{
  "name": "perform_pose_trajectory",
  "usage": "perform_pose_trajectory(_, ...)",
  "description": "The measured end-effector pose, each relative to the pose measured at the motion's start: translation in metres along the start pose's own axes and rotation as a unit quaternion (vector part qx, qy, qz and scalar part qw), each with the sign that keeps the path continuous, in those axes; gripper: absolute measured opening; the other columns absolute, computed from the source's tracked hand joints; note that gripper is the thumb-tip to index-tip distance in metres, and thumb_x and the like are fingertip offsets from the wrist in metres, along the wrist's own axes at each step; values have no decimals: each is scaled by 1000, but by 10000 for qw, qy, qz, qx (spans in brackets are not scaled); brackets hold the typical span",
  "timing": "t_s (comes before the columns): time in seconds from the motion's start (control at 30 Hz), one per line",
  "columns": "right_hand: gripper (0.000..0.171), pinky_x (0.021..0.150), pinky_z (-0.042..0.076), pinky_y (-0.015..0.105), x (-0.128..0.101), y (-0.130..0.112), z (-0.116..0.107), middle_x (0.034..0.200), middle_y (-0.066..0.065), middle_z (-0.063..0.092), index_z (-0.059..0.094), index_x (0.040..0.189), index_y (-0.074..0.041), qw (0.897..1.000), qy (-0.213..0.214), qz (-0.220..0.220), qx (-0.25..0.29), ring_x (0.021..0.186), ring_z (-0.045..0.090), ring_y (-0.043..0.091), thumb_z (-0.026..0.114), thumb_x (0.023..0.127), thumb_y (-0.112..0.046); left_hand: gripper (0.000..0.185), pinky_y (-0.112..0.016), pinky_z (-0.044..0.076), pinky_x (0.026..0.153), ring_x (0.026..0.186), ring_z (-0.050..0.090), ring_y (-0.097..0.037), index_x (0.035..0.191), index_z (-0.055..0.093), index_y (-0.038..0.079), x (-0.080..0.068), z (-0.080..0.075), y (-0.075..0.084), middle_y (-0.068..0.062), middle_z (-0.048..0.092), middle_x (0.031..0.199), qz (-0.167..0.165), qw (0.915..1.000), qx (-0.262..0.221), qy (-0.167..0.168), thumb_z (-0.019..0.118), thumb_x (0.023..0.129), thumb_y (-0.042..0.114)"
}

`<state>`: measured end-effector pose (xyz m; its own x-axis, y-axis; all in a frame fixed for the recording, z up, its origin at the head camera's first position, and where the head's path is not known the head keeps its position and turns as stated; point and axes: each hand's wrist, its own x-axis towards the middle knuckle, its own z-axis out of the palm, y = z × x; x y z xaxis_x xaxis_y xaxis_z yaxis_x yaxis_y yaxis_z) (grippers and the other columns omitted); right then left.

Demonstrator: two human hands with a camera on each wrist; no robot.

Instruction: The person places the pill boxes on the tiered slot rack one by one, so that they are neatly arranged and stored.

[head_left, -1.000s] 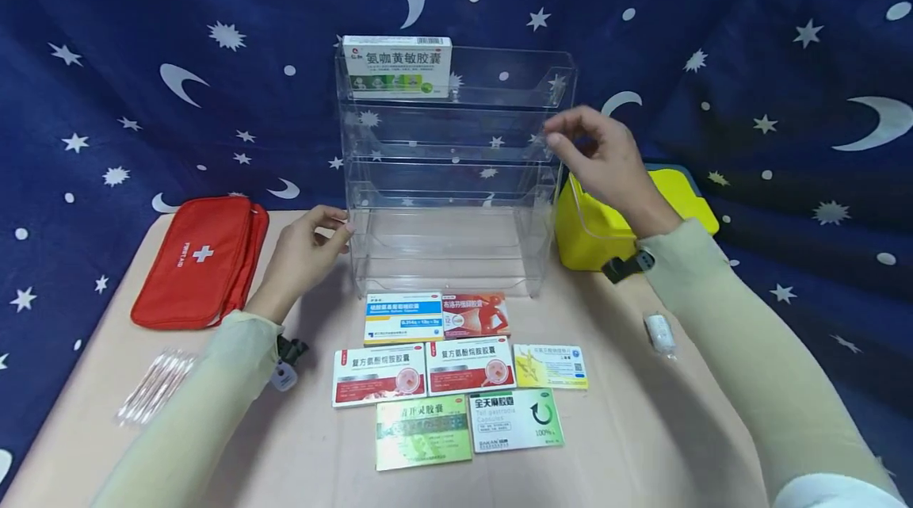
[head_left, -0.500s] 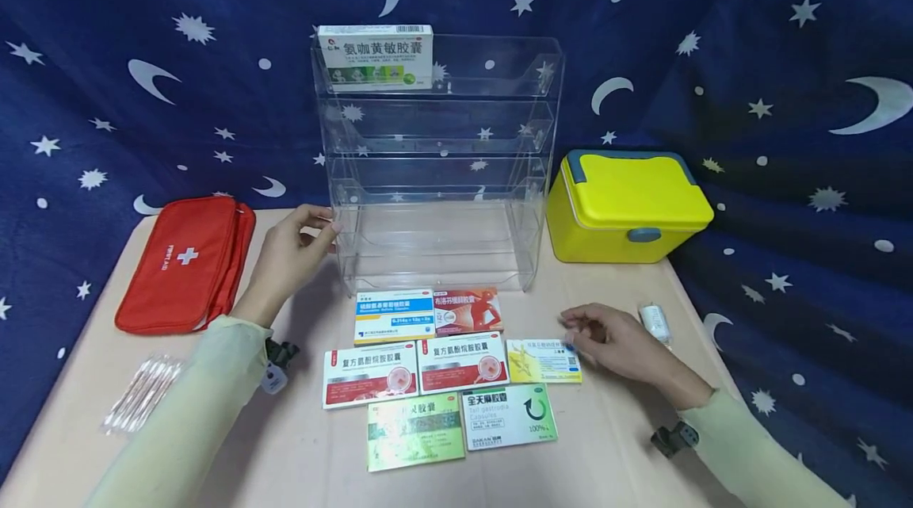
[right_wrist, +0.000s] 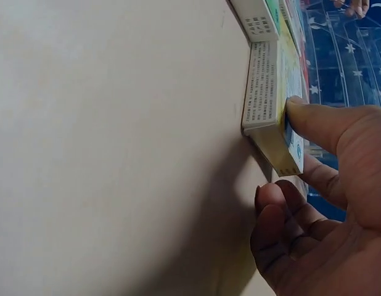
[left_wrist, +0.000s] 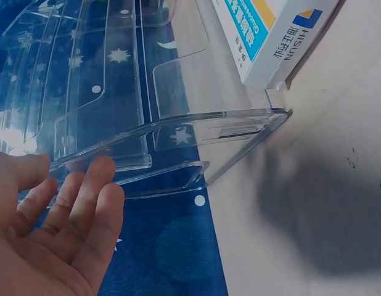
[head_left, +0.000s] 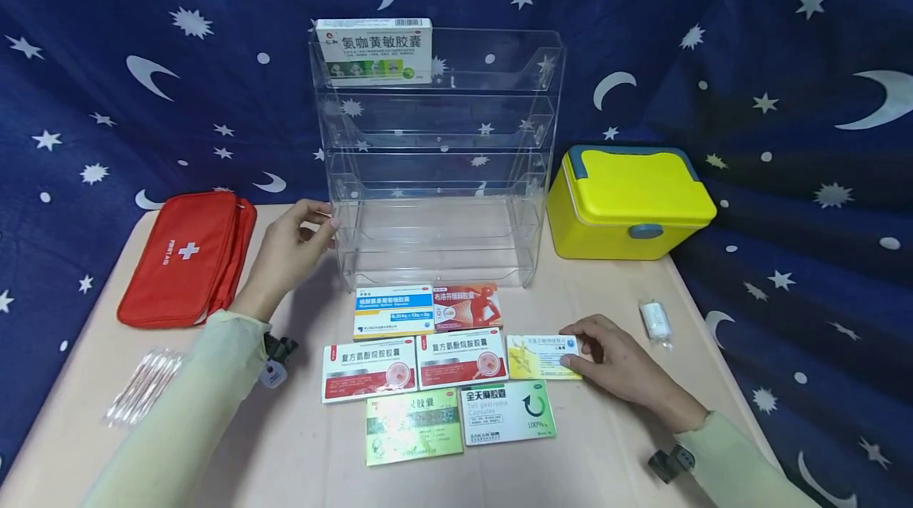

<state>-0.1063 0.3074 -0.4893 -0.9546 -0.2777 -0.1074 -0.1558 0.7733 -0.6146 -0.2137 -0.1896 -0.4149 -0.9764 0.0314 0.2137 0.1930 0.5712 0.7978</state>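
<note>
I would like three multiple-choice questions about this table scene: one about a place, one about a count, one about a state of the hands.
1. Where does the white-and-green medicine box stand?
A. top tier of the clear acrylic rack
B. bottom tier
C. on the yellow plastic case

2. How many medicine boxes lie flat on the table in front of the rack?
A. five
B. seven
C. nine

3. What does the right hand do?
A. hangs in the air
B. pinches the small yellow box
C. opens the red first-aid pouch

Answers: 1 A, the box stands in the top tier; 2 B, rows of two, three, two; 3 B, thumb and fingers clasp the box's edge.
</note>
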Motion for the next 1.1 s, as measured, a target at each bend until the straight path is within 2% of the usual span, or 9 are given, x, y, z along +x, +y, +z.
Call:
perform_pose_trajectory(0.1,38,67,42,27,2,-1,1,99,2,54,67,120,-16,9999,69,69,73,85,50,20,83,88,-31,32,-22,51,63,80,71,-38,126,61,3,0,1,-1,-15,67,107,-5,10000,-4,-19,63,103,26)
perform_pose_trajectory(0.37,39,66,42,28,3,-3,2,93,4,55,63,121,-10,9978,582,248,211,82,51,22,82,88,-17,33,-21,51,63,81,70,-36,127,60,3,0,3,-1,-15,67,107,-90,9999,-64,-76,63,103,27)
perform_pose_trajectory(0.63,40,65,44,27,-5,-2,6,93,0,56,63,122,-13,9948,899,309,366,79,52,21,82,88,-18,34,-20,50,64,82,71,-34,126,60,3,0,2,0,-15,67,108,-136,9997,-117,-159,63,103,28)
perform_pose_trajectory(0.87,41,61,45,26,-12,-1,6,97,-3,59,61,120,-18,9945,954,73,427,77,53,20,83,86,-13,34,-21,51,63,83,71,-36,126,60,2,-1,0,-1,-16,67,108,-49,9998,-130,-114,62,104,27)
perform_pose_trajectory(1.0,41,61,46,26,-10,-1,-2,93,-6,61,62,119,-23,9942,915,-292,481,75,55,19,83,86,-10,35,-22,52,63,83,70,-37,127,60,2,0,-1,-2,-16,66,108,-48,9998,-131,-129,60,104,29)
perform_pose_trajectory(1.1,41,63,48,26,-2,-6,-11,96,-8,63,64,118,-23,9919,965,-636,535,78,57,17,83,86,-7,35,-22,52,63,84,70,-38,127,59,2,-1,0,-1,-16,66,108,-51,9997,-164,-157,60,104,29)
